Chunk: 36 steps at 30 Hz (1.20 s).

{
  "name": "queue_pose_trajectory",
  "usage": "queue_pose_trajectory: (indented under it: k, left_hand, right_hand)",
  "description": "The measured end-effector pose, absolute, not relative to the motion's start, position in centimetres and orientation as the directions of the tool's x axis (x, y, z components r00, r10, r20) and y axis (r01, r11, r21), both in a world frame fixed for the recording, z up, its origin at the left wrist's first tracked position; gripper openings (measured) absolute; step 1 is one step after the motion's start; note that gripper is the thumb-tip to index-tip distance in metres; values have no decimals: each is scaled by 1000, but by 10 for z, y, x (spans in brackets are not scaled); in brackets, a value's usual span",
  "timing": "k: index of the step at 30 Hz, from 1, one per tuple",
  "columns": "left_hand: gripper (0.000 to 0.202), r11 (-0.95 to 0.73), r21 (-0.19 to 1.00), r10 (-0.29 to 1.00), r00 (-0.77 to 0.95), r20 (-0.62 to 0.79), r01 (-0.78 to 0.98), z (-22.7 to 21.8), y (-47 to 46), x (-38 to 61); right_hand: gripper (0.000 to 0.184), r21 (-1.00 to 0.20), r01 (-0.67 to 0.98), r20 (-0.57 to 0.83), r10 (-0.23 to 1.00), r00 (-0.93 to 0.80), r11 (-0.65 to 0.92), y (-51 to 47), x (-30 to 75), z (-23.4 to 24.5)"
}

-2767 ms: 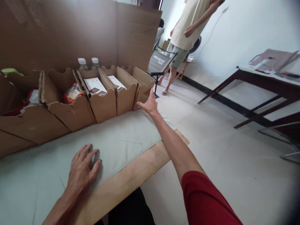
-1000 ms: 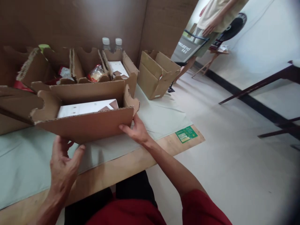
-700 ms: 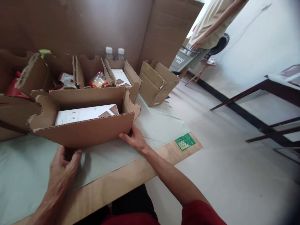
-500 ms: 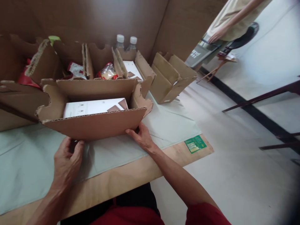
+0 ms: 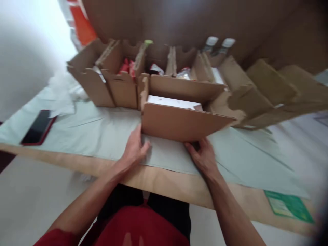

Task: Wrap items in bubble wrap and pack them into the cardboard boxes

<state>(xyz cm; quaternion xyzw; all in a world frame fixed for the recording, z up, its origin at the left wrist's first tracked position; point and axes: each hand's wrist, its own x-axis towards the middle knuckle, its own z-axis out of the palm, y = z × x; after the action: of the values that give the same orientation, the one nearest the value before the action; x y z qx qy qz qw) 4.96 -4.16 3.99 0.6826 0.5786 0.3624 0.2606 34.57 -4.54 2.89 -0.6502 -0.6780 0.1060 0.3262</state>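
Note:
An open brown cardboard box [image 5: 179,123] stands on the grey-green mat [image 5: 102,133] right in front of me, with a flat white pack [image 5: 171,101] lying inside. My left hand [image 5: 133,150] grips the box's lower left corner, fingers curled against the front wall. At the lower right of the front wall, my right hand [image 5: 203,157] holds the box's bottom edge, fingertips tucked under it. The picture is smeared by motion.
A row of open cardboard boxes [image 5: 112,78] with red and clear packets runs along the brown board at the back, with two white bottle caps [image 5: 219,41] behind. A dark phone [image 5: 38,126] lies far left on the mat. A green label [image 5: 288,206] sits on the wooden table edge [image 5: 164,181].
The view has swung left, so the box now sits centre and the standing person is out of sight. Both hands stay on the box's front bottom edge, left hand now at its corner.

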Motion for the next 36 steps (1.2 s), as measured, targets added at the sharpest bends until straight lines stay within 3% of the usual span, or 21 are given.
queue_pose_trajectory:
  k: [2,5,7,10,15,17,20,26,31,36]
  left_hand:
    - [79,-268,664,963,173,206,698,35,-60,44]
    - [71,-348,508,936,327,133,788,33,-98,36]
    - [64,-405,470,904,422,76,784,37,-123,30]
    - [59,-474,539,825,566,-6,697,51,-147,15]
    - [55,-407,811,697,716,-22,421,83,-140,-29]
    - [50,-327,856,780,626,6,400,91,-125,-54]
    - [42,-243,827,948,303,92,508,93,-95,-98]
    - [37,68,533,957,-206,204,844,87,-11,-187]
    - [43,240,431,902,-364,232,870,81,53,-221]
    - [37,250,360,909,-346,231,899,65,84,-228]
  right_hand:
    - [46,-401,909,302,953,11,116,-53,349,23]
    - [54,-219,970,317,948,-32,106,-78,347,15]
    - [55,-137,980,345,935,-86,141,-100,340,11]
    - [52,-68,972,391,902,-182,226,-134,317,9]
    - [55,-100,875,432,813,-391,474,-165,247,15]
    - [51,-156,786,436,756,-488,598,-167,215,21]
    - [39,-277,625,471,670,-573,730,-160,178,30]
    - [29,-497,505,505,708,-494,706,-129,161,42]
    - [26,-530,465,522,705,-480,709,-120,162,45]
    - [25,-529,471,532,708,-465,706,-120,160,44]
